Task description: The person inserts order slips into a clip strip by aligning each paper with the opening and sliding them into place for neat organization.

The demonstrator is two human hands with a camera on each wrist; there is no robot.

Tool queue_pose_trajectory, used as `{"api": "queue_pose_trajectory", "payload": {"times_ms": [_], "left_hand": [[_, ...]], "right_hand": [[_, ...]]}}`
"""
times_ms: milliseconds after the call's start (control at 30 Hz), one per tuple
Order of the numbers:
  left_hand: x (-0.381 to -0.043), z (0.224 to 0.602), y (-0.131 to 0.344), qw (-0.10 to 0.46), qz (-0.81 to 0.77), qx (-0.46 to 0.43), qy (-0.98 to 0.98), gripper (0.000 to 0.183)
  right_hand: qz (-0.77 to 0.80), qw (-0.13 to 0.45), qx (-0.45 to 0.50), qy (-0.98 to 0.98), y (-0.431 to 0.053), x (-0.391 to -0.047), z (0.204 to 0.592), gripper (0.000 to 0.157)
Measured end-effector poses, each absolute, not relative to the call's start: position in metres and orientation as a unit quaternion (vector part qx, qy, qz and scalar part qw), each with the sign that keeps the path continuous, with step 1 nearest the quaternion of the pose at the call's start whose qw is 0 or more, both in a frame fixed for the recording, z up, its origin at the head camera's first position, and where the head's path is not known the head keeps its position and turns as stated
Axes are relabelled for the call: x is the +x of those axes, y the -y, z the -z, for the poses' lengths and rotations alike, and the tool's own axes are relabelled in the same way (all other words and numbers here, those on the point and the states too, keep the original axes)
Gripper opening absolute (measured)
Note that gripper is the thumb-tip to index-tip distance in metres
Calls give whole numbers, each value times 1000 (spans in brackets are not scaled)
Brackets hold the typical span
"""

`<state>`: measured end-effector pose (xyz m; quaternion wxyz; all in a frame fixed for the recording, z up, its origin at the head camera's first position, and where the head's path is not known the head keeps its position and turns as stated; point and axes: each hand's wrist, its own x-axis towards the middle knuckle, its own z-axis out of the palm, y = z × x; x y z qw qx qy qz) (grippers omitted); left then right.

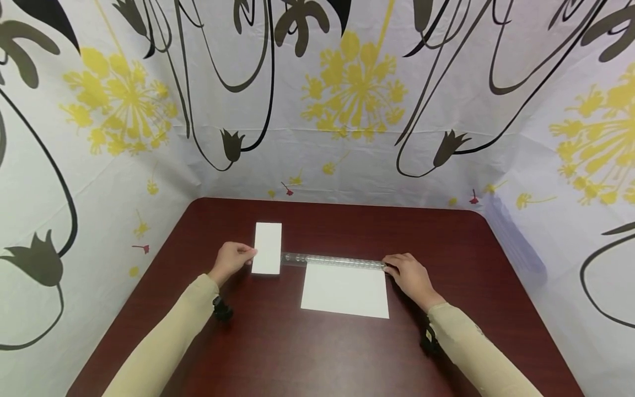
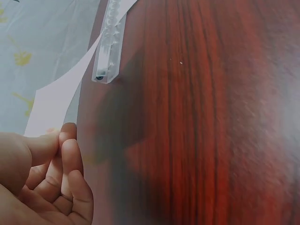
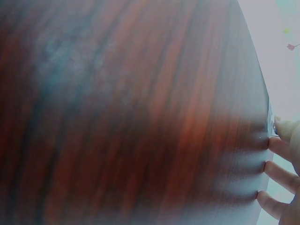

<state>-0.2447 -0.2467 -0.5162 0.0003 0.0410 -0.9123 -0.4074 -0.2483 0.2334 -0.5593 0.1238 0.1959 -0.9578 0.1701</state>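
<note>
My left hand (image 1: 233, 260) pinches the left edge of a small white piece of paper (image 1: 267, 248) between thumb and fingers. In the left wrist view this paper (image 2: 51, 108) curves upward, off the table at the pinched edge. To its right lies a long, narrow clear plastic case (image 1: 342, 262) with a row of rounded shapes along it. The case lies across the far edge of a larger white sheet (image 1: 344, 289), which is flat on the table. My right hand (image 1: 410, 275) grips the case's right end with thumb and forefinger, its other fingertips (image 3: 267, 199) touching the tabletop.
Everything lies on a dark red wood-grain table (image 1: 347, 353) with rounded far corners. White cloth with yellow and grey flower prints (image 1: 307, 165) hangs behind it and on both sides. Black straps with small devices (image 1: 222, 309) sit on both wrists.
</note>
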Motion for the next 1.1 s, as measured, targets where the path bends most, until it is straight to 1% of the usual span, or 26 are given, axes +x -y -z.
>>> {"api": "queue_pose_trajectory", "payload": {"times_ms": [500, 833, 1100], "left_hand": [[-219, 518, 263, -54, 381, 74, 920, 25], [-205, 521, 261, -101, 393, 97, 909, 21], [-201, 525, 257, -117, 413, 96, 898, 20]], "right_hand": [[-172, 134, 197, 956, -235, -249, 562, 29], [-175, 128, 195, 957, -235, -249, 562, 29], [-174, 131, 195, 956, -235, -249, 563, 29]]}}
